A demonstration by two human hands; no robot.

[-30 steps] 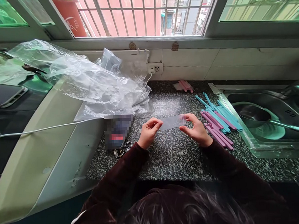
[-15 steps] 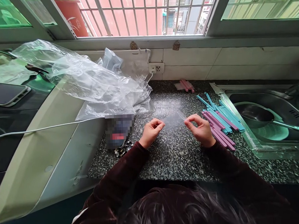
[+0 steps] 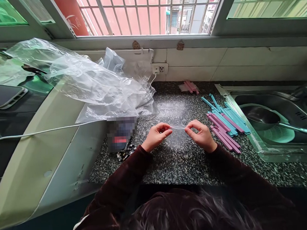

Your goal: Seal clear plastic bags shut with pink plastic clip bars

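A small clear plastic bag (image 3: 178, 136) hangs between my hands over the speckled counter, its upper edge showing as a thin bright line. My left hand (image 3: 158, 135) pinches one end of that edge between thumb and fingers. At the other end, my right hand (image 3: 200, 135) pinches it the same way. Just right of my right hand lie several purple strips (image 3: 221, 122) and several light blue strips (image 3: 226, 111), loosely piled and partly overlapping. The bag is so see-through that its lower outline is hard to make out.
A large crumpled plastic bag (image 3: 98, 87) covers the left back. A phone-like pixelated object (image 3: 121, 133) lies left of my hands. Pink strips on a small clear bag (image 3: 190, 87) lie near the wall. The sink (image 3: 262, 154) at right holds a pan (image 3: 262, 116). A white cable (image 3: 54, 130) crosses the left.
My right hand has gone from spread thumb and fingers to a pinch on the bag's edge. Both hands have come closer together, and the bag has turned from lying sideways to hanging down.
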